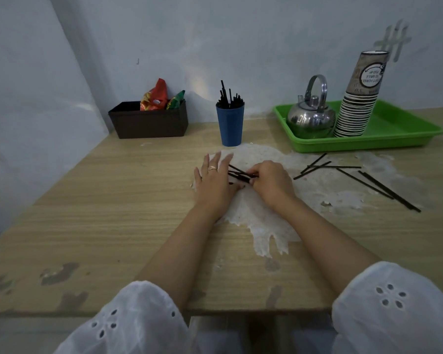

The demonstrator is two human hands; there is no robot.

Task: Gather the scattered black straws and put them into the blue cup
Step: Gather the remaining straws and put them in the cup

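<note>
While both hands meet just in front of the blue cup (230, 125), the wooden table (108, 205) shows a large pale patch of worn, peeling finish (261, 213) spreading from the cup's base toward the near edge and off to the right. Darker scuffs mark the near left part of the top. A pale blue-grey wall (215, 42) stands behind the cup, with a corner to its far left.

Left hand (214, 178): flat on the table, fingers spread wide, ring on one finger, its inner side against a small bundle of black straws (239, 175). Right hand (271, 178): fingers curled narrow, pinching the same bundle at its right end. The bundle lies between the two hands, on the pale patch, near the cup and in front of it.

More loose straws (356, 175) lie scattered on the table well to the right of the cup, some crossing one another, the longest ones running toward the near right. The cup itself stands upright with a cluster of black straws in the cup (229, 97) sticking out of its rim.

Left of the cup: a dark box (149, 122) against the wall, holding coloured snack packets (155, 98). Right of the cup: a green tray (399, 135) bearing a steel kettle (311, 118) and a tilted stack of paper cups (361, 98).

White eyelet sleeves (394, 310) cover both upper forearms at the near edge.
</note>
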